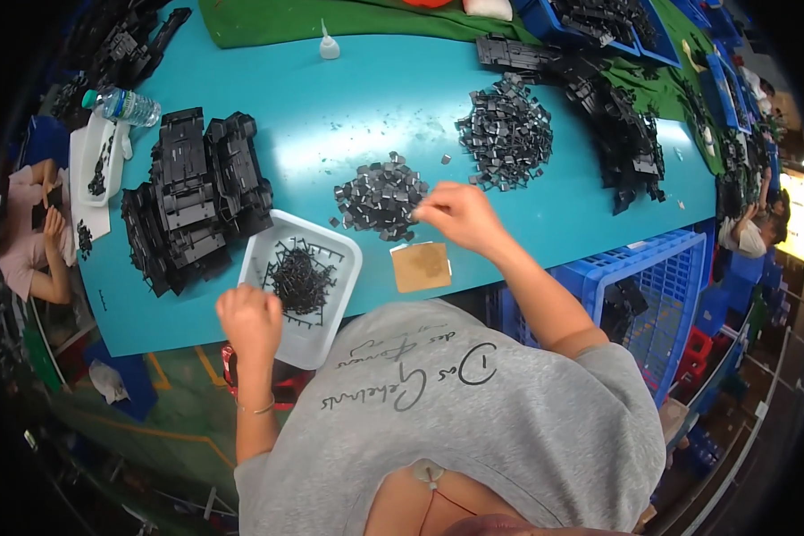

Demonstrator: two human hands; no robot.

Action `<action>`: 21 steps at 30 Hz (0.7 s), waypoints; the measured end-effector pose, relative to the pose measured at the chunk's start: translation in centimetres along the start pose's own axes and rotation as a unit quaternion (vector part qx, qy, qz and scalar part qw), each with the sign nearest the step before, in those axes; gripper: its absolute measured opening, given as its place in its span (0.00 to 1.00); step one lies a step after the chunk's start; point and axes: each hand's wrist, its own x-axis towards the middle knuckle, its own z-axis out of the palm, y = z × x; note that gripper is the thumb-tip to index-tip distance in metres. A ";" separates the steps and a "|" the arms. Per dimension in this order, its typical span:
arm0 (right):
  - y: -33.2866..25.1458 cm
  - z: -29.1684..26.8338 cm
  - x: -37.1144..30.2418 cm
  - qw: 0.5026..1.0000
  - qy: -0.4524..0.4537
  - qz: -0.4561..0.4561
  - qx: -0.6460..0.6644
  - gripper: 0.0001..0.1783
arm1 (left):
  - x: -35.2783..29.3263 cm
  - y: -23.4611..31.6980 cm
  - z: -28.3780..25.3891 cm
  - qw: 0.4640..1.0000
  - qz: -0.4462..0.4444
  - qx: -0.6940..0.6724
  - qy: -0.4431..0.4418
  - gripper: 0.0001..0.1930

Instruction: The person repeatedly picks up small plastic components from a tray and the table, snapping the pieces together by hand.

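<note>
Turquoise table (402, 67): heaped with black parts (384, 195)
Green floor (174, 413): yellow-lined
Right hand (463, 217): fingertips pressed together
Left hand (250, 319): curled, fingertips hidden

The small black pieces (375, 195), partly shiny, lie in one loose heap. Nearer and to their left is a pale rectangular tray (308, 344), turned at an angle; inside, thin black sticks (300, 281) lie tangled.

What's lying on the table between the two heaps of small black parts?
In the head view, one small loose piece lies on the teal tabletop between the nearer heap and the farther heap.
</note>
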 end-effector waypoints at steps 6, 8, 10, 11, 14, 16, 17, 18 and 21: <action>6.0 2.2 2.8 0.977 0.060 -0.083 -0.185 0.08 | 0.1 3.1 1.3 0.991 -0.042 -0.077 -0.105 0.09; 7.3 0.0 3.7 0.953 0.150 -0.062 -0.257 0.09 | -0.3 3.3 1.2 0.991 -0.042 -0.075 -0.106 0.09; 8.4 -3.3 5.2 0.929 0.252 -0.029 -0.271 0.14 | -0.2 3.4 1.1 0.992 -0.035 -0.086 -0.090 0.08; 9.0 -4.2 5.8 0.916 0.261 -0.026 -0.305 0.16 | 0.3 3.7 1.1 0.992 -0.031 -0.087 -0.088 0.08; 10.5 -5.0 6.2 0.903 0.233 -0.027 -0.360 0.14 | 1.6 4.8 0.7 0.992 -0.008 -0.094 -0.082 0.07; 10.9 -5.5 6.0 0.910 0.211 0.029 -0.356 0.08 | 1.8 5.3 0.4 0.990 0.004 -0.123 -0.076 0.07; 10.9 -6.0 5.6 0.918 0.237 0.053 -0.313 0.06 | 1.8 5.3 0.5 0.990 0.003 -0.124 -0.073 0.07; 11.6 -6.8 5.1 0.928 0.272 0.022 -0.253 0.06 | 1.6 5.2 0.6 0.988 0.003 -0.133 -0.073 0.06; 12.7 -9.2 3.0 0.939 0.344 0.013 -0.011 0.06 | 1.3 5.2 0.9 0.985 0.005 -0.158 -0.072 0.06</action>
